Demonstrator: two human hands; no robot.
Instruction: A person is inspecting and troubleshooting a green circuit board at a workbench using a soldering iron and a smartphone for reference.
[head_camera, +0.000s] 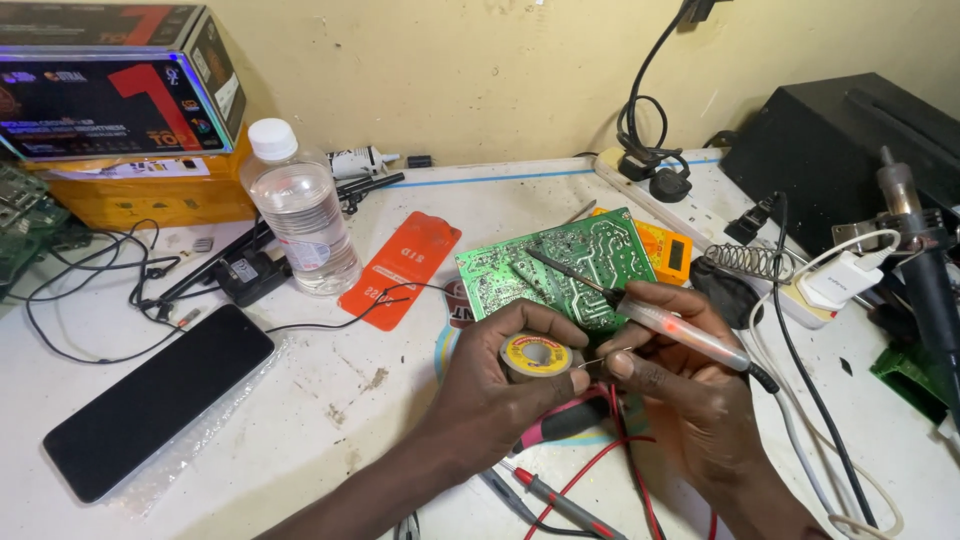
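The left hand (497, 385) is curled around a small spool of solder wire (535, 356) with a yellow label, thumb and fingers gripping its rim just in front of the green circuit board (556, 266). A thin strand of solder (605, 357) runs from the spool toward the right hand (683, 378), whose fingertips pinch it. The right hand also grasps a soldering iron (655, 322) with a translucent handle, held like a pen, its dark tip resting over the middle of the board. The board lies solder-side up on the white table (330, 400), partly covering a yellow multimeter (668, 250). Red and black probe leads (590, 470) lie under the wrists. A clear plastic bottle (300, 210) stands to the left, beside an orange card (400, 268), and a dark phone (155, 400) lies nearer the table's left edge
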